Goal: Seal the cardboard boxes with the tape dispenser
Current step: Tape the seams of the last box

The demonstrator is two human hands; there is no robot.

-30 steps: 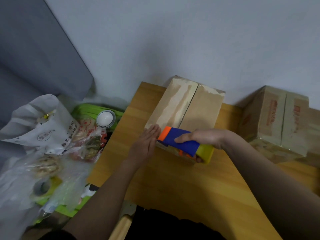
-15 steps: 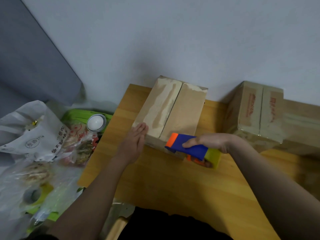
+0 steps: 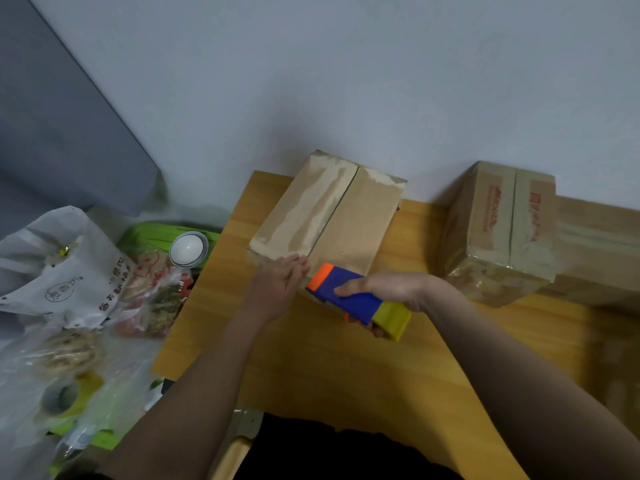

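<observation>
On wooden table (image 3: 311, 368): left hand (image 3: 277, 289) flat, fingers straight, against near end of cardboard box (image 3: 329, 220); right hand (image 3: 391, 289) grips tape dispenser (image 3: 356, 299) at box's near edge.

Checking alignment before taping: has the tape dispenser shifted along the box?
Yes. The tape dispenser shifted rightward along the cardboard box's near edge, toward its centre seam.

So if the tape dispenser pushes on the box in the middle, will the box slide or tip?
The box is low and wide, so tipping seems unlikely. It might slide on the smooth table; the left hand braces its near edge.
</observation>
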